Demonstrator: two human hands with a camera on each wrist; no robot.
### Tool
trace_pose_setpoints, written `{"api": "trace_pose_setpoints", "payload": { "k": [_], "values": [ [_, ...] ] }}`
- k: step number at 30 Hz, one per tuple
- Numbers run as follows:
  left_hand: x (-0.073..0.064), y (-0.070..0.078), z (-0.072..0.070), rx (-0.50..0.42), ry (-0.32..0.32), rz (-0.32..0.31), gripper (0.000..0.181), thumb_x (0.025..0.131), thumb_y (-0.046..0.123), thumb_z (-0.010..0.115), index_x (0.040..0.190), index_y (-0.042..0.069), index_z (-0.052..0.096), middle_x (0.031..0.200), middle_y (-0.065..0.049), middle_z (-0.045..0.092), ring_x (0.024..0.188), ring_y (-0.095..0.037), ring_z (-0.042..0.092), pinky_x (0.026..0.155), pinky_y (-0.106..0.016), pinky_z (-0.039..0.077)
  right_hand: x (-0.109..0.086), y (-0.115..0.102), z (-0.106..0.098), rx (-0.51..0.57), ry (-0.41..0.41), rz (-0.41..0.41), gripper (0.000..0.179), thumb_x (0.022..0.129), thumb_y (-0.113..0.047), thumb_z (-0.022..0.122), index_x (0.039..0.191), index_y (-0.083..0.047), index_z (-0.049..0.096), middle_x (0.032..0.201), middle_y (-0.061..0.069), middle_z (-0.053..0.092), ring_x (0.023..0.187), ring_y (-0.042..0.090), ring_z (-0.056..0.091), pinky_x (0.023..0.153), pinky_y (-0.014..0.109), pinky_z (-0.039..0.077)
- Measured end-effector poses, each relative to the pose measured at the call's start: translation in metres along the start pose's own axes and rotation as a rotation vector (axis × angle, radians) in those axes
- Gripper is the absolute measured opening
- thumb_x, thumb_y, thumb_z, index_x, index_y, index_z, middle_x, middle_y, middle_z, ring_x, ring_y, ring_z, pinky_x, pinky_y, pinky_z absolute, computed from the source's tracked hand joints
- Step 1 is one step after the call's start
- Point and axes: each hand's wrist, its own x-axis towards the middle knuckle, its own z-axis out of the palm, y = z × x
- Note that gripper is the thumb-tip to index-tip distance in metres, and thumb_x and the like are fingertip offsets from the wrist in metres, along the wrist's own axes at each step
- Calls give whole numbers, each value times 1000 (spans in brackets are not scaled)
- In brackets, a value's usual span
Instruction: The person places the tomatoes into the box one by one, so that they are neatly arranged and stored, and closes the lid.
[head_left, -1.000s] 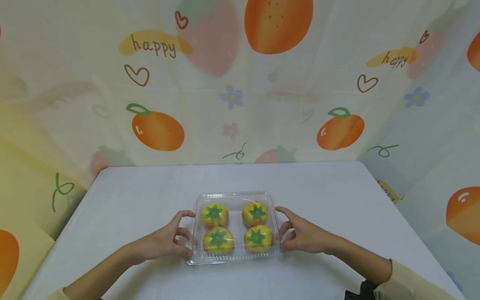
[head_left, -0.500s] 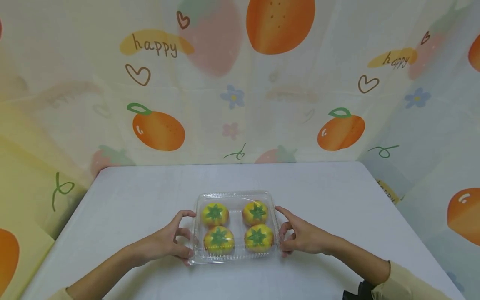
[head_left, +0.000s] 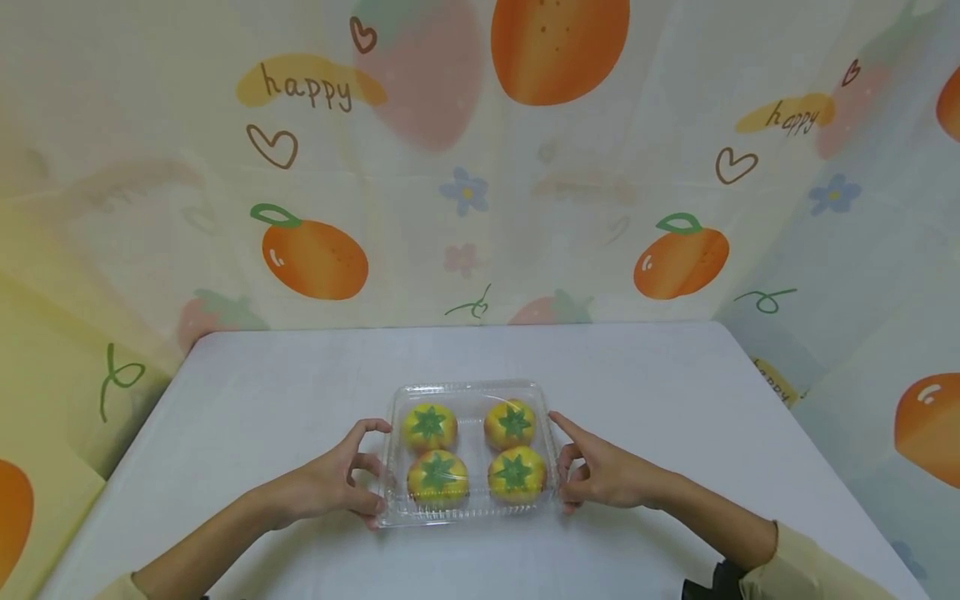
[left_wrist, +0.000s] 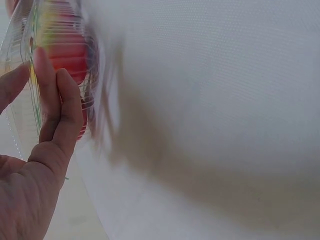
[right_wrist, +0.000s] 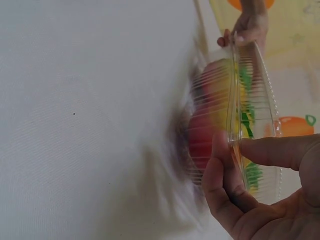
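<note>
A clear plastic clamshell box (head_left: 471, 492) is seen near the middle of the white table, its lid down. Inside are several round yellow-and-red fruits (head_left: 428, 427) with green star-shaped tops, arranged in two columns. My left hand (head_left: 322, 487) holds the box's left side, thumb and fingers pinching the rim. On the opposite side, my right hand (head_left: 622, 477) pinches the rim between thumb and bent fingers, its index finger extended along the edge. The right wrist view shows this pinch at the box's seam (right_wrist: 233, 100). Red fruit undersides (left_wrist: 70, 60) show through the ribbed wall in the left wrist view.
The white table (head_left: 300, 375) reaches back to a printed fabric backdrop (head_left: 420, 242) with oranges, hearts and the word "happy". More of this fabric hangs at both sides. A black item (head_left: 708, 583) shows by the right sleeve at the bottom edge.
Since one second ago, the lower fingers of both hands have slipped farther under the box's rim. The box and fruits stay almost in place; the head view shifts very slightly.
</note>
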Motion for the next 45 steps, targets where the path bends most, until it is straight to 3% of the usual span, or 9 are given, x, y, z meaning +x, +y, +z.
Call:
{"api": "trace_pose_setpoints", "payload": {
  "k": [9,23,32,40,45],
  "values": [
    [1,-1,1,13,8,7,93,83,6,78,149,18,12,119,-23,50,77,-36,70,82,-38,55,2,0,0,-21,-23,-39,97,88,8,59,160,-9,-5,95,12,49,76,28,69,70,31,57],
    [0,1,2,44,26,-1,92,83,7,78,148,20,14,120,-21,49,77,-36,71,84,-37,52,2,2,0,-23,-25,-31,98,89,7,61,160,-10,-5,95,13,49,77,28,69,70,30,58],
    [0,1,-1,15,14,18,93,84,6,78,150,17,14,118,-22,52,78,-35,70,80,-41,57,1,0,-2,-22,-23,-57,99,88,6,62,159,-7,-6,94,11,51,78,28,70,70,32,58],
    [-1,5,-3,22,5,37,90,86,8,77,150,15,14,116,-21,56,77,-37,71,82,-38,56,1,1,-4,-56,-11,-62,100,87,3,67,159,-4,-4,96,9,56,83,19,64,71,25,54],
    [-2,4,-3,36,15,31,90,85,10,78,150,16,15,116,-21,57,78,-37,71,82,-37,56,0,2,-5,-43,-21,-69,99,88,3,65,159,-4,-4,97,10,56,84,21,64,73,26,54]
  ]
}}
